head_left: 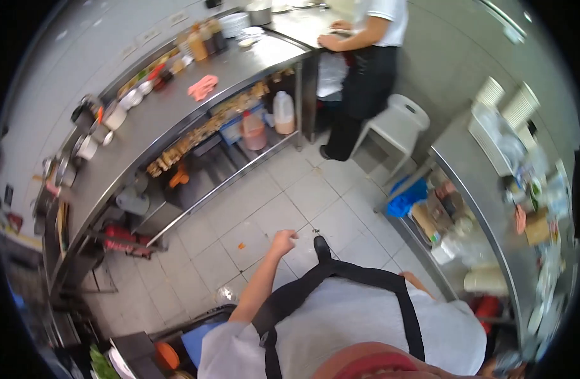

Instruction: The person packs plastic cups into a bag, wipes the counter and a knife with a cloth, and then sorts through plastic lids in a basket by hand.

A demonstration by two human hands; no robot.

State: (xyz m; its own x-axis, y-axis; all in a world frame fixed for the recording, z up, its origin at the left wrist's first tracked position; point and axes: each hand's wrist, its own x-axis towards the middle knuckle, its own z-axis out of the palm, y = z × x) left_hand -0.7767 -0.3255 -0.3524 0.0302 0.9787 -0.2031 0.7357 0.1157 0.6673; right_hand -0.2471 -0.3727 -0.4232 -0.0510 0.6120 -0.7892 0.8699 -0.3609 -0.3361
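Observation:
My left hand [283,242] hangs over the tiled floor in front of my body, fingers curled in and nothing visible in them. It touches no object; my black shoe [322,249] shows just to its right. On my right side only a short strip of my right arm [418,283] shows past the apron strap, and the hand itself is hidden behind my body. I wear a white shirt [353,316] with black apron straps [411,316].
A steel counter [170,117] carries a pink cloth [203,88], bottles [197,45] and bowls. Jugs [283,112] stand beneath. Ahead, a person in black trousers [367,79] is near a white stool [397,124]. Another steel counter [470,192] on the right holds stacked cups [521,104].

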